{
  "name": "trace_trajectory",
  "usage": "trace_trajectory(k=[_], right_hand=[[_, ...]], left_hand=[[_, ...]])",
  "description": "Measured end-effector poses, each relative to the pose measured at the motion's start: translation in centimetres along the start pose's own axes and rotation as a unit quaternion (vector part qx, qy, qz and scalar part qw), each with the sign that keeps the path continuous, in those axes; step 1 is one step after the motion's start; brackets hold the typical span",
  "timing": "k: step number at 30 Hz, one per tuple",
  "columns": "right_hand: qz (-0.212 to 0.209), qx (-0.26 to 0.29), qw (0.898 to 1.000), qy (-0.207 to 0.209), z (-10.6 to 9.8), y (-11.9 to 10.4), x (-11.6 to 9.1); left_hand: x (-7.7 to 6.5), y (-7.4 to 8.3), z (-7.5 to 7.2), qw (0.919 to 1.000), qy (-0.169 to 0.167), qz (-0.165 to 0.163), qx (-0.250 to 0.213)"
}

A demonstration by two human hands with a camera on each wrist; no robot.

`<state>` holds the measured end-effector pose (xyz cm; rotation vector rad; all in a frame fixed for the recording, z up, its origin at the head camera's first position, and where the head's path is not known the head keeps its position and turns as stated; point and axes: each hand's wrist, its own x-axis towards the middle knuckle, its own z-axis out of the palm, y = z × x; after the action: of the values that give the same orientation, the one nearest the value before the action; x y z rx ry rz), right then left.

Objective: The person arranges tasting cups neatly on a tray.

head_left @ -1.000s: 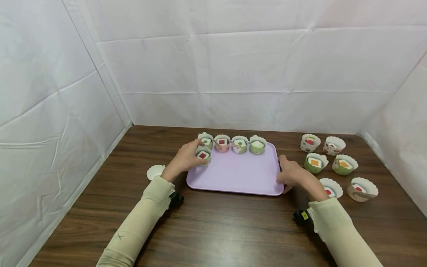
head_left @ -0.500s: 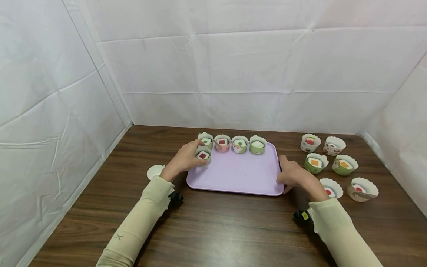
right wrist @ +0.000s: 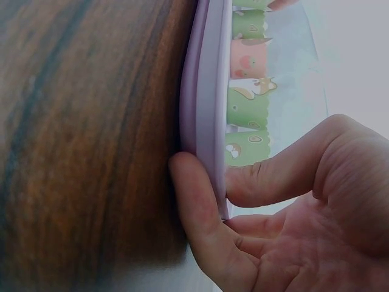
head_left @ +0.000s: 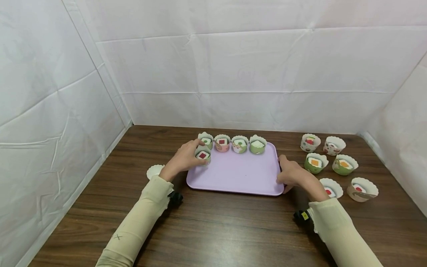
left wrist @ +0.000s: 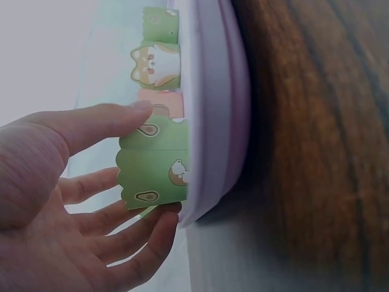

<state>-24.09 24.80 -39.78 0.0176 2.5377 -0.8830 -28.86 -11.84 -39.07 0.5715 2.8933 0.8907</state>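
Note:
My left hand (head_left: 184,158) holds a green paper cupcake liner (left wrist: 155,161) between thumb and fingers, on the left side of the lilac tray (head_left: 240,174). Inside that liner sits a white piece with a dark red square on top (head_left: 202,155). Along the tray's far edge stands a row of several filled liners, among them a pink one (head_left: 222,145) and a green one (head_left: 257,147). My right hand (head_left: 293,173) grips the tray's right edge, the thumb over the rim (right wrist: 220,91) and a finger against the outer side.
On the right of the wooden table (head_left: 227,226) stand several more filled liners, such as a green one with an orange square (head_left: 314,164) and a brown-white one (head_left: 361,190). A white liner (head_left: 155,171) lies by my left wrist. White cloth walls (head_left: 240,74) enclose the table.

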Motion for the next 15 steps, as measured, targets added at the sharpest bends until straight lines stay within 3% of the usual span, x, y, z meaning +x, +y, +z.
trace_trajectory(k=[15], right_hand=[[0.000, -0.002, 1.000, -0.003, -0.1, 0.0, 0.0]], left_hand=[[-0.8, 0.2, -1.9, 0.9993, 0.027, 0.005, -0.023]])
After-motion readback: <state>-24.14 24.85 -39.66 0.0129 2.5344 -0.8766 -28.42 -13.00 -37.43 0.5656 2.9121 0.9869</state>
